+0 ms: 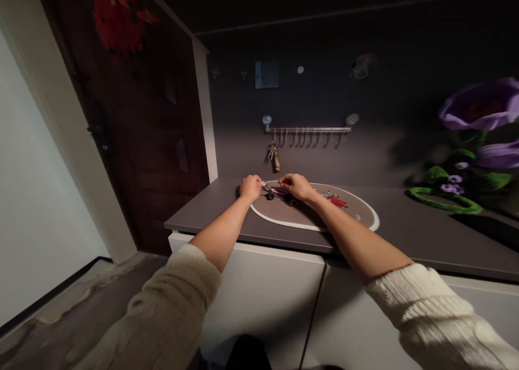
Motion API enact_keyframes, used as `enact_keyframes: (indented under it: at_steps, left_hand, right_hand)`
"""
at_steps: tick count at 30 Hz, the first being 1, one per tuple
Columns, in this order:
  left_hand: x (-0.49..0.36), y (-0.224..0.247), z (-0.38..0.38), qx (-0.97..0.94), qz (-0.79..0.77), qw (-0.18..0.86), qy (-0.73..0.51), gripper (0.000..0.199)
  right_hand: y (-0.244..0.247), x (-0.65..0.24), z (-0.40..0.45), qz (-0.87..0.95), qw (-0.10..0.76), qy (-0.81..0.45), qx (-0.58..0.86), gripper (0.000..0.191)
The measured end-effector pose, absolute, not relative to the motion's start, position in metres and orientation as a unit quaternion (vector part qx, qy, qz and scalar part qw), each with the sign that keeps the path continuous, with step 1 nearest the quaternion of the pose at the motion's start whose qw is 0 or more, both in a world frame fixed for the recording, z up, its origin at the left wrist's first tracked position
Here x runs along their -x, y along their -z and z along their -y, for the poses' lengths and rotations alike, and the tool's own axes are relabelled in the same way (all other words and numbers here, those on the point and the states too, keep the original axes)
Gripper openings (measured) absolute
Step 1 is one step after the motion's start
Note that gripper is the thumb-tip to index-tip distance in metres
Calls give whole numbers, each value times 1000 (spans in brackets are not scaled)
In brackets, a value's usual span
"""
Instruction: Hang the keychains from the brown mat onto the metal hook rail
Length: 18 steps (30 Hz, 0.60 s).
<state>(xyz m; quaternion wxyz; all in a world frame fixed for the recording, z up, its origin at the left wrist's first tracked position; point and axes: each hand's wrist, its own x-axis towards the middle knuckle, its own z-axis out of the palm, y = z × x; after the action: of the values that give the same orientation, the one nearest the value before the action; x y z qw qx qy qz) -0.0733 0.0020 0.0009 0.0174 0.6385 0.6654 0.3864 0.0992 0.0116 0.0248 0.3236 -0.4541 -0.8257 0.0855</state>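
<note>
Two cream knitted sleeves (438, 310), pushed up towards the elbows, lay nearest, one at each side. From them two bare forearms (225, 229) stretched forward over the bench (405, 232), slanting inward. The left hand (251, 188) was bent at the wrist with its back up, its fingers curled together at a tiny pale bit; whether they were clamped on it could not be told. The right hand (297, 186) arched with its knuckles raised and pointed left, its thumb and forefinger tips close together; whether anything sat between them could not be told.

Between the hands, on one oval mat (352, 210) with a white rim, lay small dark pieces (270, 196), too blurred to count, and one pinkish strip (277, 190). One red item (338, 202) lay right of the right hand, beyond the forearm.

On the wall, two suction cups (352, 119) held one rail (310, 129) with a row of hooks; from it hung one bunch of keys (271, 153) with one brown tag (277, 160). Two large purple flowers (482, 107) stood at the right.
</note>
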Motion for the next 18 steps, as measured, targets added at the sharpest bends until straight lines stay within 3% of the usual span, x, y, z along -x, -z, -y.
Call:
enact_keyframes:
  at_steps: [6, 18]
  left_hand:
    - [71, -2, 1, -660, -682, 14, -316, 18]
    - [71, 0, -6, -693, -638, -52, -333, 15]
  right_hand:
    - [-24, -97, -11, 857, 243, -22, 454, 18]
    - [-21, -93, -19, 865, 237, -15, 441, 14]
